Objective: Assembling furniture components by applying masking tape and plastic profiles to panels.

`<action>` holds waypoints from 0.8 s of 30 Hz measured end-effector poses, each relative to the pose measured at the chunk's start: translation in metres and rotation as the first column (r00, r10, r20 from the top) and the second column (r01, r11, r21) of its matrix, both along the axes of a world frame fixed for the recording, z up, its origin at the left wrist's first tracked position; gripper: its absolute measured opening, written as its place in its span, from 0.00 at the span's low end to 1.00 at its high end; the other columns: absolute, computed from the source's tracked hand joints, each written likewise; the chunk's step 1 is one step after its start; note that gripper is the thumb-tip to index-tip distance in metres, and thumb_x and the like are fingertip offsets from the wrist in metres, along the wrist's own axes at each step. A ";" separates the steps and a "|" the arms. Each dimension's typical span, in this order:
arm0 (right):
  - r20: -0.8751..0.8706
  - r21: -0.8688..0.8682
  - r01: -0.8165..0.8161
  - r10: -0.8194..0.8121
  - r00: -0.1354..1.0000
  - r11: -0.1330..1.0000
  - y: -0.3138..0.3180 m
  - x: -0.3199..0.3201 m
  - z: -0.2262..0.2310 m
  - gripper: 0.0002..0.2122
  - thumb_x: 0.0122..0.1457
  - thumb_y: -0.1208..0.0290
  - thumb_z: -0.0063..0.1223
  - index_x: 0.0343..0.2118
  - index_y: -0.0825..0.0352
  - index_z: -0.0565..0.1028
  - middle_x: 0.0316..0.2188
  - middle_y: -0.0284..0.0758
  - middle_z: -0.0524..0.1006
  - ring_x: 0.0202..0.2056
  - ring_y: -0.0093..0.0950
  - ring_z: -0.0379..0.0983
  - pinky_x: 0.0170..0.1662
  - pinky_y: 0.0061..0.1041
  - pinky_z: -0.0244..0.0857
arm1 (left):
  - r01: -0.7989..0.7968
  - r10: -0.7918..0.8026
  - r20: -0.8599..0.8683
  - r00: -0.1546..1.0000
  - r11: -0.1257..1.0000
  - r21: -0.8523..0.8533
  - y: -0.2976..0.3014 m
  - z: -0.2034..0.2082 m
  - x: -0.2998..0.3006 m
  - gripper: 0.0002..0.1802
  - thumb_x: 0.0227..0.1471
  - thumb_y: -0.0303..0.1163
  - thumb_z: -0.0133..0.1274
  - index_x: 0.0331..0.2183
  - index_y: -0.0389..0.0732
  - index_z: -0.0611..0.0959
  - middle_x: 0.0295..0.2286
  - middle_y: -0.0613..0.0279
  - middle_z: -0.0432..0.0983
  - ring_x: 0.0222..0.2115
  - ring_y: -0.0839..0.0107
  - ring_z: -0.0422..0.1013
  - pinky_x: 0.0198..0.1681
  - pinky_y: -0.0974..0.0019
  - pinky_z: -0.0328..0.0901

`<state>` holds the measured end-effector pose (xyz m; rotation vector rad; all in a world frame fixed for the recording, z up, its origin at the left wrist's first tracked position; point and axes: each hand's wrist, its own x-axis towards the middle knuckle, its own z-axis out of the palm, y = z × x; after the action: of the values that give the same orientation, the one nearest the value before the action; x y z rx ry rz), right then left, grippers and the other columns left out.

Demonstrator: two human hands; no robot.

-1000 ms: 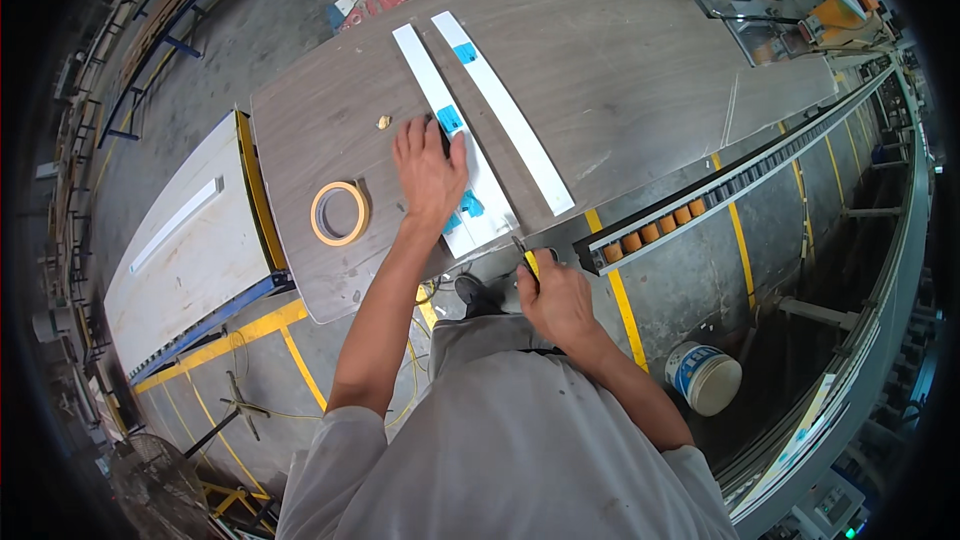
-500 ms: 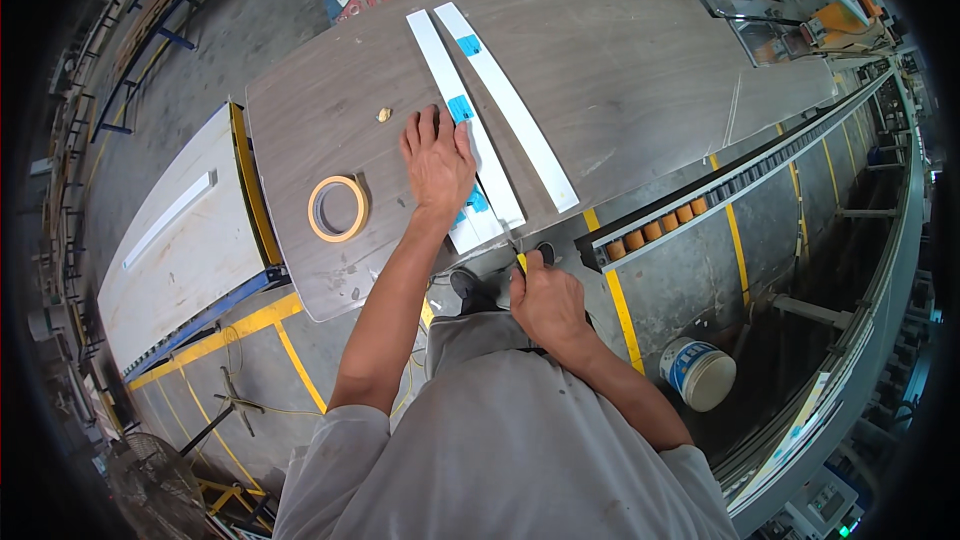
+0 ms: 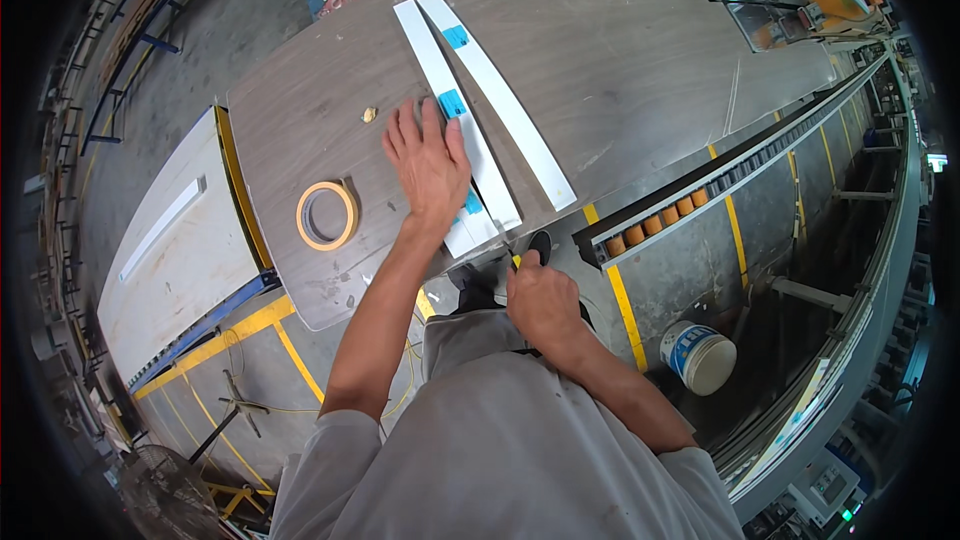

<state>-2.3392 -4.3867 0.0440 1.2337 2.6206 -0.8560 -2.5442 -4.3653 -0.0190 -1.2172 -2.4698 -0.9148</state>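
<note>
My left hand (image 3: 428,162) lies on the white strips near the table's front edge, fingers stretched out and a little apart. Under it are a long white strip (image 3: 480,160) with a blue label and the end of another white piece (image 3: 468,236), mostly hidden by the hand. A second long white strip (image 3: 520,125), also with a blue label, lies apart to the right. My right hand (image 3: 546,302) is closed round a yellow-handled utility knife (image 3: 516,261). Its thin tip is at the near end of the strips; whether it touches them I cannot tell.
A roll of tan tape (image 3: 327,216) and a small yellowish lump (image 3: 369,114) lie on the brown table (image 3: 620,60). To the left stands a pale board (image 3: 180,270) bearing a white strip. A roller conveyor (image 3: 690,202) runs right, with a white bucket (image 3: 700,360) below.
The view has shifted slightly. My left hand has slid a little left on the strips, its fingers more spread. The right hand keeps hold of the utility knife near the strip ends.
</note>
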 end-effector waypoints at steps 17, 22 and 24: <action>0.008 0.022 0.027 -0.027 1.000 0.999 -0.009 0.004 -0.026 0.14 0.59 0.67 0.53 0.37 0.75 0.68 0.18 0.49 0.77 0.21 0.49 0.76 0.26 0.45 0.71 | 0.544 -0.531 0.162 0.832 0.838 -0.046 0.015 0.013 0.085 0.27 0.57 0.37 0.51 0.53 0.28 0.72 0.54 0.44 0.66 0.59 0.48 0.58 0.65 0.49 0.49; 0.013 -0.024 0.052 -0.052 0.999 0.998 -0.006 0.004 -0.028 0.15 0.59 0.66 0.53 0.37 0.76 0.68 0.20 0.50 0.77 0.24 0.50 0.77 0.30 0.47 0.71 | 0.517 -0.511 0.078 0.856 0.845 -0.136 0.017 0.018 0.088 0.25 0.57 0.35 0.50 0.53 0.31 0.73 0.55 0.46 0.65 0.59 0.48 0.58 0.65 0.50 0.48; -0.004 -0.036 0.067 -0.067 0.998 0.997 0.002 0.005 -0.028 0.15 0.59 0.65 0.52 0.37 0.75 0.69 0.20 0.51 0.77 0.25 0.51 0.77 0.31 0.48 0.71 | 0.499 -0.495 0.107 0.862 0.867 -0.013 0.017 0.018 0.079 0.25 0.56 0.35 0.51 0.53 0.32 0.74 0.55 0.45 0.65 0.59 0.48 0.57 0.64 0.49 0.49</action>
<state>-2.3344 -4.3848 0.0162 1.3192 2.5691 -0.9141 -2.4653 -4.3480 -0.0011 -1.9237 -2.2854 -1.0686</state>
